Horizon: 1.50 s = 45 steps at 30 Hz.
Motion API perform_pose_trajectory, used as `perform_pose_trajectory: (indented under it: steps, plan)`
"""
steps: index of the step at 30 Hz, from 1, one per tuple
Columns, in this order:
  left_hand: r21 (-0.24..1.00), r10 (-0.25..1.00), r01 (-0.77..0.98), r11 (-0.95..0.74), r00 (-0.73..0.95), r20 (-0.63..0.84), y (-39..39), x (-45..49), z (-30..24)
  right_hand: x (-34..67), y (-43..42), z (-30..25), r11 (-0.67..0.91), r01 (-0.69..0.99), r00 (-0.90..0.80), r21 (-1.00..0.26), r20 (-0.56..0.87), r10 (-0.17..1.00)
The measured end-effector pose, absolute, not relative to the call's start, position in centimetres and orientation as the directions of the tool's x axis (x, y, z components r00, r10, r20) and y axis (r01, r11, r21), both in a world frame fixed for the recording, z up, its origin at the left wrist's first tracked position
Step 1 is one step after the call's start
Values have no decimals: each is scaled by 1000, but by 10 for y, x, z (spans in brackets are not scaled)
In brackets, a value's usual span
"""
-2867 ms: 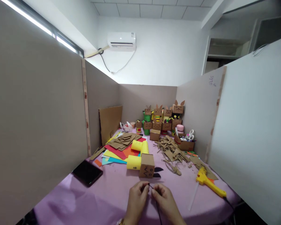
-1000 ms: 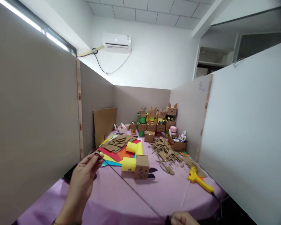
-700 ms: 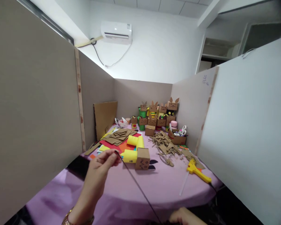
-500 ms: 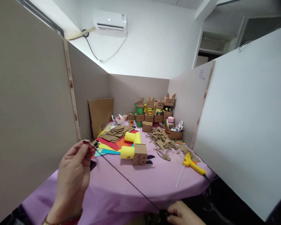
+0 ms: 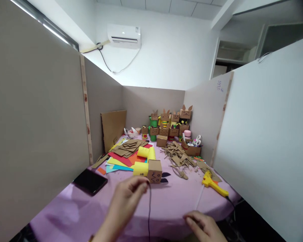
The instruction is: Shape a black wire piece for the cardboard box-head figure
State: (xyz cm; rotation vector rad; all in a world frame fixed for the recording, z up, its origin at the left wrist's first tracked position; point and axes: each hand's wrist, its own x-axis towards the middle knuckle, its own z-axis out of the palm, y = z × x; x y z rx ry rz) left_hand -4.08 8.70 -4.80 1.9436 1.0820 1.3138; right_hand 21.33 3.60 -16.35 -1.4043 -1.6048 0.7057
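Note:
My left hand [image 5: 126,201] is raised over the near part of the purple table [image 5: 176,205], its fingertips pinched on the top end of a thin black cord [image 5: 149,208] that hangs straight down from it. My right hand [image 5: 204,227] rests low at the table's near edge, fingers loosely curled; whether it holds the cord's lower end is hidden. Just beyond my left hand lies a cardboard box figure with a drawn face [image 5: 155,171], joined to a yellow paper roll [image 5: 140,168].
A dark tablet [image 5: 90,181] lies at the left. Coloured paper and cardboard pieces [image 5: 127,152] are stacked behind it. A yellow glue gun [image 5: 214,185] lies at the right, beside cardboard scraps [image 5: 179,158]. Finished box figures [image 5: 170,124] stand at the back. Partition walls enclose the table.
My left hand swung from up at the left back toward the middle and lower. The cord, stretched taut between both hands before, now hangs slack and vertical. My right hand rose slightly into view.

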Motion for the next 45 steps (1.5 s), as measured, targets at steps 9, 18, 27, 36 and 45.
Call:
perform_pose_trajectory:
  steps: [9, 18, 27, 36, 45]
  plan:
    - [435, 691, 538, -722, 590, 417, 64, 1, -89, 136, 39, -134, 168, -126, 26, -978, 166, 986]
    - [405, 713, 588, -700, 549, 435, 67, 5, -106, 142, 53, -153, 229, -15, 115, -973, 226, 967]
    - [474, 702, 518, -712, 520, 486, 72, 6, -116, 144, 62, -162, 201, -81, 175, -976, 184, 967]
    - [590, 749, 466, -659, 478, 459, 69, 5, -113, 143, 61, -157, 114, -227, 107, -967, 92, 990]
    - [545, 740, 503, -671, 501, 449, 72, 3, -120, 149, 57, -152, 195, -3, 85, -981, 194, 977]
